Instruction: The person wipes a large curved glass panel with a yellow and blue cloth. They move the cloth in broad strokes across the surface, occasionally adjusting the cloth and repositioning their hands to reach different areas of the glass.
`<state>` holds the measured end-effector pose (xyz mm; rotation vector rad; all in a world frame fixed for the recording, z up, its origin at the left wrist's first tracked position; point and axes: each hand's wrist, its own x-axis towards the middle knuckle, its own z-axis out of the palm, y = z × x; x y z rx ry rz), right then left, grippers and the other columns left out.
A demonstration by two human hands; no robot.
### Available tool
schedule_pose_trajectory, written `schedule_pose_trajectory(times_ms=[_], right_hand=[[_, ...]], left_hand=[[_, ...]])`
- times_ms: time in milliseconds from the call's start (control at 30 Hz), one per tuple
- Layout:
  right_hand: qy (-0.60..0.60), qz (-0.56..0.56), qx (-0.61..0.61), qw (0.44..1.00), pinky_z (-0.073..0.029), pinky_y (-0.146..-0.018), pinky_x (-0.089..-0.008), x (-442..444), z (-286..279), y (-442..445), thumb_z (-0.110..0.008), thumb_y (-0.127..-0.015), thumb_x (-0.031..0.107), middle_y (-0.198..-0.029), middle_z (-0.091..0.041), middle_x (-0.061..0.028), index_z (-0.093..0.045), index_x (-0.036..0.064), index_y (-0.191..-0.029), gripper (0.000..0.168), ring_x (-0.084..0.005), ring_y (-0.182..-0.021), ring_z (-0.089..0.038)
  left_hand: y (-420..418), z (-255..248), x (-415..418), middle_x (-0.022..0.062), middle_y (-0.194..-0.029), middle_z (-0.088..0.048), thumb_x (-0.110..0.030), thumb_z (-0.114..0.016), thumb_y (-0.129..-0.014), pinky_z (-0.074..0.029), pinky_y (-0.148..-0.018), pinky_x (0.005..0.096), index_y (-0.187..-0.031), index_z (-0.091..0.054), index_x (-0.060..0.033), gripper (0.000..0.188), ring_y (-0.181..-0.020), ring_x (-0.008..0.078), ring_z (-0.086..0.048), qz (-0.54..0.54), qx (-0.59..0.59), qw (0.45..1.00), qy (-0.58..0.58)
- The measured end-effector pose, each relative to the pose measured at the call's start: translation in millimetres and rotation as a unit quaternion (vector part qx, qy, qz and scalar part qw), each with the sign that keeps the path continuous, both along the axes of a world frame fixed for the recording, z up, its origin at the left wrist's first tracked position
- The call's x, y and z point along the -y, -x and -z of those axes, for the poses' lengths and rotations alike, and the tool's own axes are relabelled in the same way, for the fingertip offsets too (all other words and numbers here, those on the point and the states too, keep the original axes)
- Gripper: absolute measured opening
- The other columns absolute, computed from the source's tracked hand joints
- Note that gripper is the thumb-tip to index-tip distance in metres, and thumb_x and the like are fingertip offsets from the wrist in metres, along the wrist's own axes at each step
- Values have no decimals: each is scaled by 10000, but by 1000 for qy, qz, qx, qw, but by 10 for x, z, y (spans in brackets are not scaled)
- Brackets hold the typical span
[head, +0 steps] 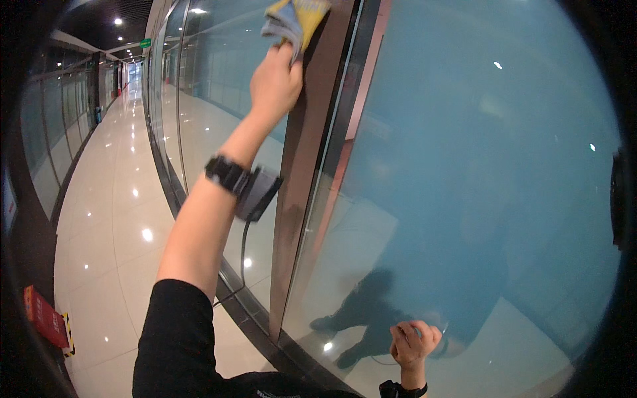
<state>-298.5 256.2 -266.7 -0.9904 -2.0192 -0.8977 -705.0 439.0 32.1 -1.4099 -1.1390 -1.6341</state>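
My left hand (276, 82) is raised high and grips a folded yellow and blue-grey cloth (311, 22). The cloth lies against the upper part of a brown metal door frame post (311, 129), its top cut off by the picture's edge. Low on the right, my right hand (414, 342) hangs before a bluish glass panel (448, 164); its fingers are curled in and I see nothing in them. Whether that hand touches the glass I cannot tell. A black strap with a box-like device (258, 193) sits on my left forearm, and a black band (403, 389) is on my right wrist.
A cable (244, 253) hangs from the forearm device. Left of the post, more glass panels (224, 94) line a long corridor with a glossy tiled floor (114, 209). A red box (46, 318) stands at the lower left. A dark skirting (249, 311) runs below the glass.
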Motion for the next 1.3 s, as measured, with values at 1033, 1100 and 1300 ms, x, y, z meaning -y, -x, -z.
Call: schedule_pose_trajectory(times_ms=[1033, 1100, 1300], right_hand=[[-54, -53, -9, 997, -325, -754, -355, 44, -312, 156, -623, -661, 38, -843, -629, 80, -680, 203, -761, 201, -150, -936, -557], [-55, -33, 2, 998, -328, -760, -350, 18, -338, 125, -617, -640, 53, -848, -632, 77, -682, 199, -740, 188, -153, -934, -557], [-83, -39, 14, 996, -331, -739, -314, -40, -351, 177, -659, -702, 86, -865, -650, 110, -687, 228, -751, 153, -118, -891, -574]], left_hand=[[-619, 360, 498, 224, -1020, -594, -155, -575, -860, -503, -717, 502, -1012, -548, -35, 195, -867, 424, -609, -40, -107, 993, -18], [-720, 1022, 455, 222, -935, -578, -102, -610, -803, -479, -691, 497, -992, -560, -16, 213, -854, 420, -582, 8, -94, 996, 4], [-768, 3504, 762, 141, -748, -570, -108, -682, -726, -462, -580, 448, -796, -581, -60, 132, -679, 338, -571, -3, -29, 979, 200]])
